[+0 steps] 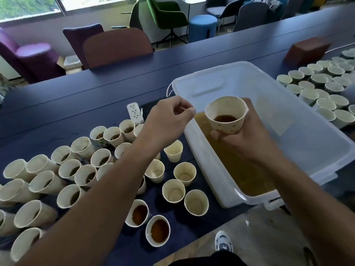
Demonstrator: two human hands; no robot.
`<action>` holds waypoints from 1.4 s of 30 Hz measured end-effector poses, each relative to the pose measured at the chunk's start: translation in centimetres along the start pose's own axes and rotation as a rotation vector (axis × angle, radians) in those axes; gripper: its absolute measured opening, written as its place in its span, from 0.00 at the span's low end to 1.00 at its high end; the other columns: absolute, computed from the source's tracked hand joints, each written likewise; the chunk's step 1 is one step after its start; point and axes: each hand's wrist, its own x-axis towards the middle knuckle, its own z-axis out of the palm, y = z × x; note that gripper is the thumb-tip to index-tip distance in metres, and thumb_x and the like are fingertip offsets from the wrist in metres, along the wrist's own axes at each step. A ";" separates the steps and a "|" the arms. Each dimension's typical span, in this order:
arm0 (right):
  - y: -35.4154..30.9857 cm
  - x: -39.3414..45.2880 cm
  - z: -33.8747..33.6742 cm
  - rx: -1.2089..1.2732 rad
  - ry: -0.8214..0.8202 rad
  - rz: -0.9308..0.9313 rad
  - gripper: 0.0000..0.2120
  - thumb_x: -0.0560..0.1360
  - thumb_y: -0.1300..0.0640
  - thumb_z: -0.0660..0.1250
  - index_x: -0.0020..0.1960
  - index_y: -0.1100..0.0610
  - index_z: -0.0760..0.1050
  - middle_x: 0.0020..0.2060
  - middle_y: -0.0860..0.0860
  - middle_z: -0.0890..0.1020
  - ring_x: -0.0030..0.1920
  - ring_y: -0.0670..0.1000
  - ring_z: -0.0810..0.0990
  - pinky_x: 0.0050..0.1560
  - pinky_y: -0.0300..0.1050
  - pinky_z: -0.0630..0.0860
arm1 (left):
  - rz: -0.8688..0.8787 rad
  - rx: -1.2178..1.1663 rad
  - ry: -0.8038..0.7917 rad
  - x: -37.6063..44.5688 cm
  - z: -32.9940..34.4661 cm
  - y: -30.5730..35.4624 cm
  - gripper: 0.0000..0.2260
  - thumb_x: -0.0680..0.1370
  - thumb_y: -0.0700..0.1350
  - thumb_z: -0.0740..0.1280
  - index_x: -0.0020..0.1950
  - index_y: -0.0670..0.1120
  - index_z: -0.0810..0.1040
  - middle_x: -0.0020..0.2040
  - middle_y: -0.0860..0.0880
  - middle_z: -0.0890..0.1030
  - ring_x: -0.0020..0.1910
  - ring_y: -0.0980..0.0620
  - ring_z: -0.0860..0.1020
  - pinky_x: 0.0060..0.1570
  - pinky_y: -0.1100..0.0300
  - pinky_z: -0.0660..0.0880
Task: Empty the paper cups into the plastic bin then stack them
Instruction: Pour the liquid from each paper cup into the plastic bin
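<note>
The right hand (244,139) grips a paper cup (226,117) from below and behind, fingers curled round its lower wall, and holds it over the near-left part of the plastic bin (317,139). The cup leans toward the camera, with a little dark liquid pooled at its bottom. The left hand (169,120) hangs in the air just left of the bin's long left rim, its fingers curled in with thumb and forefinger tips close together; whether it pinches anything cannot be told. The bin is translucent white, sits on a dark blue table (57,104), and holds a shallow layer of brownish-yellow liquid (236,167) along its near-left side. Left of the bin stands a crowd of cups (76,169), many with dark liquid in the bottom. Between that crowd and the bin stand several empty cups (184,173), and nearer the table edge two cups filled with brown liquid (148,221). Right of the bin stands another group of pale cups (324,91). A white power strip (135,112) lies just left of the bin's far-left corner. A reddish-brown block (307,49) sits beyond the bin's far-right end.
</note>
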 end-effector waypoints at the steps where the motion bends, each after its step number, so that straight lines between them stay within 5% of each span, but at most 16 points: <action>1: 0.6 0.3 -0.8 -0.053 -0.025 0.007 0.33 0.69 0.51 0.79 0.65 0.43 0.61 0.57 0.44 0.75 0.53 0.45 0.76 0.46 0.36 0.73 | 0.020 0.067 -0.011 -0.1 0.9 -0.6 0.06 0.80 0.50 0.69 0.54 0.52 0.81 0.50 0.56 0.83 0.44 0.59 0.78 0.51 0.57 0.77; 6: 3.7 1.2 -3.3 -0.340 -0.110 0.094 0.30 0.71 0.50 0.76 0.63 0.42 0.60 0.52 0.46 0.77 0.55 0.57 0.79 0.60 0.64 0.72 | 0.033 0.203 -0.167 -1.1 4.2 -2.6 0.22 0.77 0.55 0.72 0.69 0.54 0.71 0.68 0.55 0.71 0.48 0.55 0.74 0.58 0.48 0.78; 13: 6.5 2.5 -4.3 -0.696 -0.189 0.199 0.24 0.73 0.48 0.71 0.61 0.46 0.61 0.44 0.49 0.75 0.48 0.59 0.76 0.52 0.52 0.57 | -0.008 0.357 -0.251 -1.0 5.2 -3.6 0.31 0.74 0.65 0.70 0.73 0.56 0.68 0.75 0.63 0.64 0.62 0.52 0.77 0.60 0.47 0.76; 26: 5.9 3.7 -4.5 -0.976 -0.224 0.095 0.19 0.74 0.51 0.67 0.60 0.45 0.62 0.44 0.48 0.75 0.43 0.55 0.72 0.53 0.55 0.60 | -0.004 0.399 -0.243 -1.1 5.3 -3.9 0.31 0.75 0.67 0.68 0.75 0.58 0.66 0.75 0.64 0.63 0.66 0.50 0.75 0.57 0.49 0.77; 42: 3.1 4.5 -3.9 -1.218 -0.074 -0.180 0.23 0.74 0.51 0.70 0.65 0.46 0.65 0.57 0.53 0.78 0.61 0.60 0.75 0.62 0.63 0.61 | -0.021 0.370 -0.244 -1.6 5.3 -3.5 0.31 0.76 0.65 0.68 0.76 0.57 0.66 0.77 0.63 0.62 0.66 0.52 0.75 0.56 0.50 0.76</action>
